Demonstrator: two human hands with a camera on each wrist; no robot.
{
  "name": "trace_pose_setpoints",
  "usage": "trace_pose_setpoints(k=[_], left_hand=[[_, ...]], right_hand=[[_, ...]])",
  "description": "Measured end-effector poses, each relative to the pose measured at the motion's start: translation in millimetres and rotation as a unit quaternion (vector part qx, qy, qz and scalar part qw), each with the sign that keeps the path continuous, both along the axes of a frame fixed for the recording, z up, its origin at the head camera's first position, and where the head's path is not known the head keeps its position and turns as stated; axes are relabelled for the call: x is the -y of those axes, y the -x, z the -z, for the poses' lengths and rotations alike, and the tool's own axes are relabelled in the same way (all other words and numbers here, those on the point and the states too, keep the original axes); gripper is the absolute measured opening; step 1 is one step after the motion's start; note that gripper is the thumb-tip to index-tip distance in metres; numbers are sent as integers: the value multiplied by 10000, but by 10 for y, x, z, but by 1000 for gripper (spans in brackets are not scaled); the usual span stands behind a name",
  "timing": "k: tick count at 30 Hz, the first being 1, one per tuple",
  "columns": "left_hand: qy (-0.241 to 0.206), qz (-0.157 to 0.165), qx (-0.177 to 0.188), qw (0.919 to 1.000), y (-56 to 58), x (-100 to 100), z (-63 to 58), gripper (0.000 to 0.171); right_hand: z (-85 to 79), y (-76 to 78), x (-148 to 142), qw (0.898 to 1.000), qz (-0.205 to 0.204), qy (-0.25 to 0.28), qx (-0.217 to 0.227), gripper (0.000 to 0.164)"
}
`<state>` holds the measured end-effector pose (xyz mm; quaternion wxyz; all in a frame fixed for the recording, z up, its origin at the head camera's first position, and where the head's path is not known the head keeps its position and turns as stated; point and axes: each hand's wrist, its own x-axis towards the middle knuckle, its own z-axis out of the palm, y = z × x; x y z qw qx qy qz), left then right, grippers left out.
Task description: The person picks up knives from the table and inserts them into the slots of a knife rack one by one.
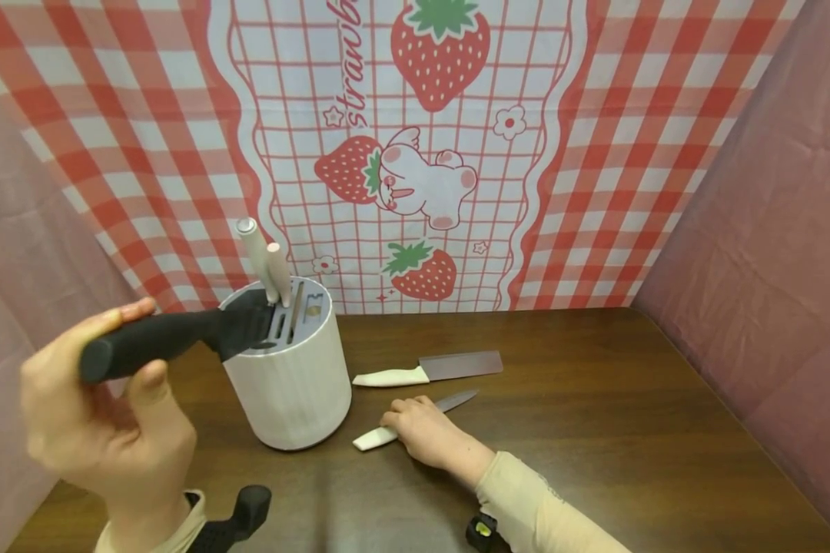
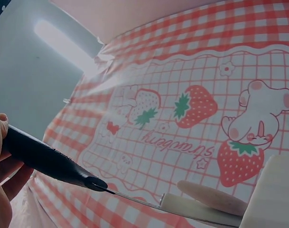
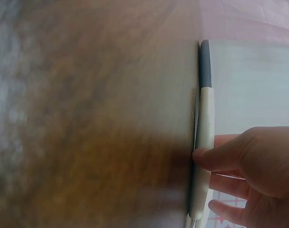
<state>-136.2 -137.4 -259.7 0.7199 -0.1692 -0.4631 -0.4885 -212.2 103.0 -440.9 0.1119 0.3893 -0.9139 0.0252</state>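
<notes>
My left hand (image 1: pixel 121 407) grips the black handle of a knife (image 1: pixel 155 344), fingers wrapped over it and thumb below. Its broad dark blade meets the slotted top of a white round knife block (image 1: pixel 293 399); in the left wrist view the knife (image 2: pixel 54 164) shows its blade almost edge-on. Low at the table, my right hand (image 1: pixel 429 434) pinches a white-handled knife (image 1: pixel 376 438) near where handle and blade join. The thumb lies on the white handle (image 3: pixel 204 123) in the right wrist view. Behind it lies a white-handled cleaver (image 1: pixel 459 365), blade pointing right.
Two pale handles (image 1: pixel 256 250) stand up from the rear of the block's grey slotted top (image 1: pixel 311 311). The brown wooden table (image 1: pixel 595 415) ends at a red checked strawberry cloth (image 1: pixel 429 184) at the back. Pink cloth (image 1: pixel 754 253) hangs along the right side.
</notes>
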Motion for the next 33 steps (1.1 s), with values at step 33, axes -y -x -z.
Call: trace_pose_setpoints(k=[33], left_hand=[[1323,-411,2311,9630,624,29,91,32]], right_hand=[[10,-2,-1,10000,-4,40,-8,18]])
